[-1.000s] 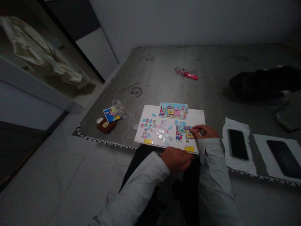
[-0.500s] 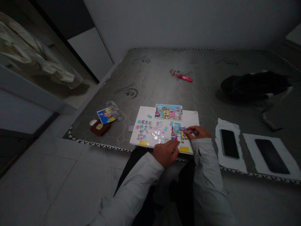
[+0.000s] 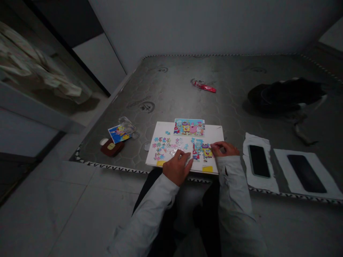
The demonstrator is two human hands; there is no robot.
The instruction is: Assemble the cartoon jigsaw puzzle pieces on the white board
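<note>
A white board (image 3: 184,142) lies at the near edge of the table, with many loose jigsaw pieces (image 3: 162,144) on its left half. On its right half is a partly joined jigsaw puzzle (image 3: 198,148) of cartoon figures; the yellow figure's block sits at its right side. My left hand (image 3: 177,167) is over the board's near edge, fingers bent and apart, beside the loose pieces. My right hand (image 3: 225,149) has its fingertips pinched at the puzzle's right edge; what is between them is hidden. A picture card (image 3: 189,127) showing the cartoon figures lies along the board's far edge.
On the left lie a brown case (image 3: 112,147), a second picture card (image 3: 118,134) and a clear plastic object (image 3: 127,125). A red wrapper (image 3: 205,86) is farther back. Two phones (image 3: 259,160) on white sheets and a black bag (image 3: 286,95) are at right.
My left hand has moved left, away from the puzzle's lower edge to the loose pieces. My right hand has drawn slightly back, uncovering more of the yellow figure. The view has shifted slightly.
</note>
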